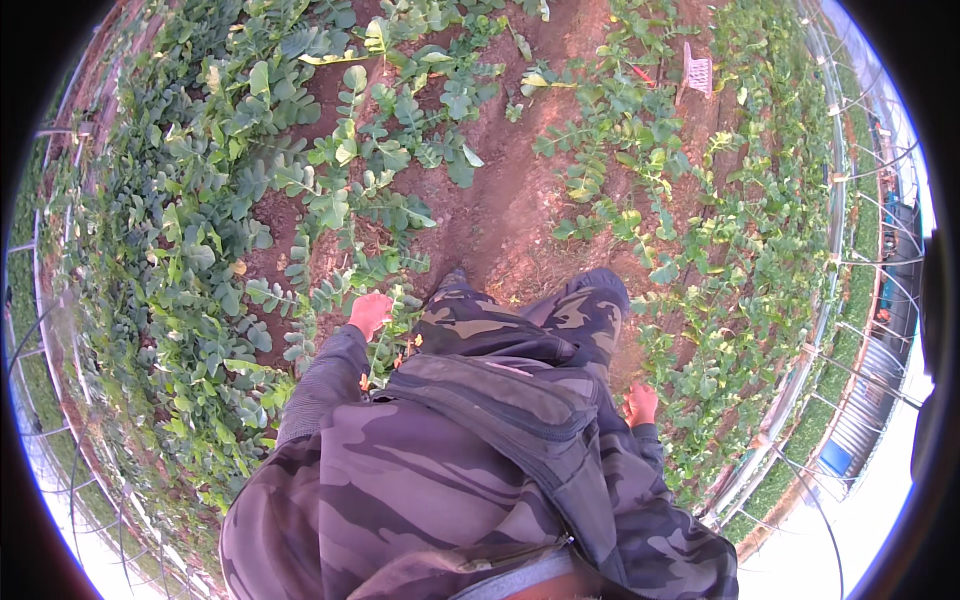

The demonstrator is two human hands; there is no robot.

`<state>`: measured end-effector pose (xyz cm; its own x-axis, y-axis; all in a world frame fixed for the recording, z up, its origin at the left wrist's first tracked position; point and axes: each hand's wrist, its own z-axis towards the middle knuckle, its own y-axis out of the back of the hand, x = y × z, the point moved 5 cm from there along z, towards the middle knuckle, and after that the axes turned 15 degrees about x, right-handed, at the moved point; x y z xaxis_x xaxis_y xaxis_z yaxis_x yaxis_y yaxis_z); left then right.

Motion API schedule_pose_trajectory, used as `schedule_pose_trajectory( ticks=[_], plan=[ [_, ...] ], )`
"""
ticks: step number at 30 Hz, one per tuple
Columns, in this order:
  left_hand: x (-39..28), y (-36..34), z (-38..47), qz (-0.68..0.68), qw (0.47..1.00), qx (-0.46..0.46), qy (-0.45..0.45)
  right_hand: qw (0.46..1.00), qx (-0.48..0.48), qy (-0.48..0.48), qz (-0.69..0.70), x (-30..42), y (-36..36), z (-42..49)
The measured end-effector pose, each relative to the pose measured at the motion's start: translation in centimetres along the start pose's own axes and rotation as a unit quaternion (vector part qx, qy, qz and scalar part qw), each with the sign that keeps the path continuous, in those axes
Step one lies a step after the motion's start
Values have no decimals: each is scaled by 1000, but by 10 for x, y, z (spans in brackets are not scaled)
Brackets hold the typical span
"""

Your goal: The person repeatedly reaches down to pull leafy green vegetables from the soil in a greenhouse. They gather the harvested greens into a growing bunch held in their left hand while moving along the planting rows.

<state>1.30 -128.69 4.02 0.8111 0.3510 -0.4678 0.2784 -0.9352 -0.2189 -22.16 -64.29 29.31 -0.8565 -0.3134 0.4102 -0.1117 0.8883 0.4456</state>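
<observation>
My left hand is beside my left thigh, over the leafy plants, with its fingers curled; nothing shows in it. My right hand hangs by my right hip, its fingers curled too, close to the green plants on that side, and nothing can be seen in it. Camouflage trousers cover my legs, and a dark waist bag lies across my front. Lobed-leaf plants grow ahead on the left. A pink plastic basket stands among the plants at the upper right, near a small red object.
A bare soil path runs ahead between planted rows. Dense crop plants cover the left side, and another row grows on the right. Curved greenhouse frame pipes rise beyond it, with a blue object outside at the far right.
</observation>
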Motion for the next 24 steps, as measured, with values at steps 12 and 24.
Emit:
schedule_pose_trajectory(
  ticks=[12, 24],
  plan=[
    [-85, -9, -15, -120, 992, -29, 32, 982, 135, -124, -50, 44, -67, 102],
    [-344, -19, 109, -10, 992, -114, 50, 903, 195, 191, -331, 323, -332, 373]
  ],
)
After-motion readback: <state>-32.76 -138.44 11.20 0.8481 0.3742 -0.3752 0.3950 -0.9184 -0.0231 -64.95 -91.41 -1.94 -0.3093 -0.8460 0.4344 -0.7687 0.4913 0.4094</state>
